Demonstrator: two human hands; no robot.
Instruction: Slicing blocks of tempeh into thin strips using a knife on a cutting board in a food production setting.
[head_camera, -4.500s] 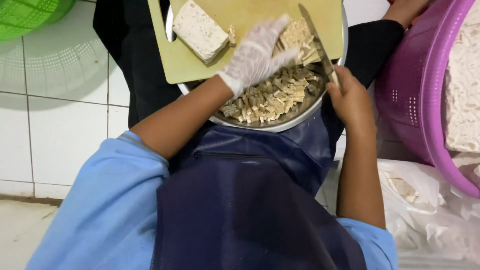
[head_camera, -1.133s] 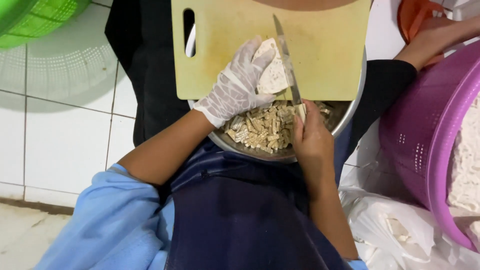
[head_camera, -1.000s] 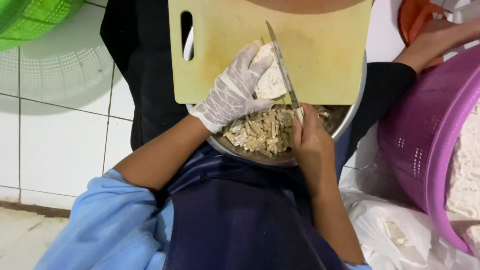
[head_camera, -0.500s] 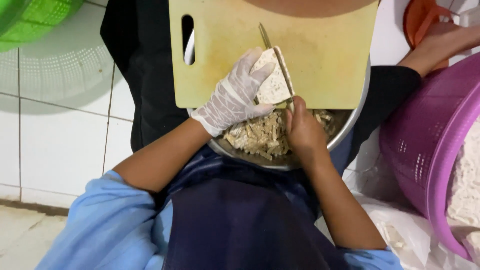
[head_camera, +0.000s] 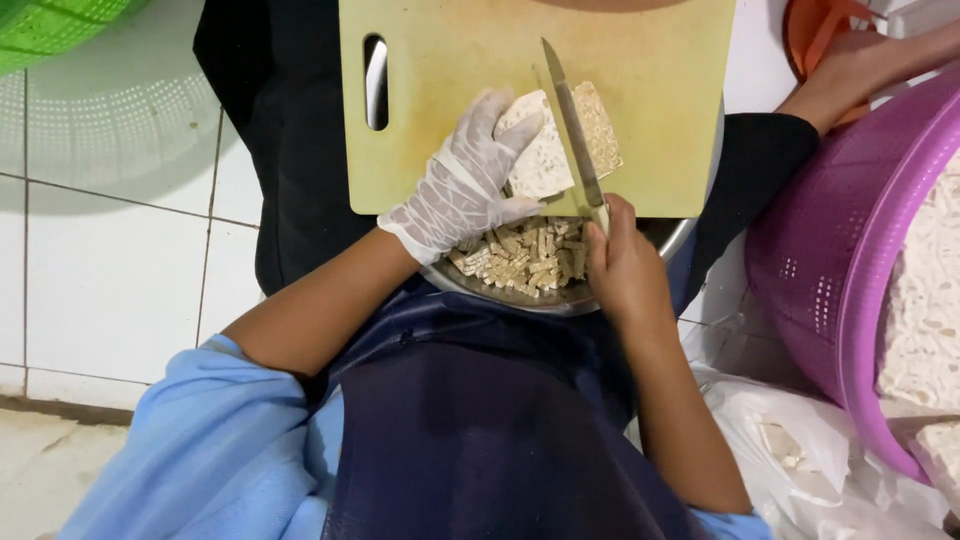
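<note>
Head view looks straight down on a yellow cutting board (head_camera: 450, 150) resting across a steel bowl (head_camera: 560, 295). On the board's near edge lies a pale tempeh block (head_camera: 550, 150). The left hand (head_camera: 465, 190), in a thin clear glove, lies with spread fingers pressed on the block's left side, holding it down. The right hand (head_camera: 625, 270), bare, is closed around the handle of a knife (head_camera: 572, 130), just below and right of the block; the blade runs up across the block, splitting it into a left and a right part. Beneath both hands the bowl holds cut tempeh strips (head_camera: 525, 255). At right stands a purple perforated basket (head_camera: 830, 260) holding more pale slabs; another person's hand (head_camera: 850, 70) reaches near its rim.
</note>
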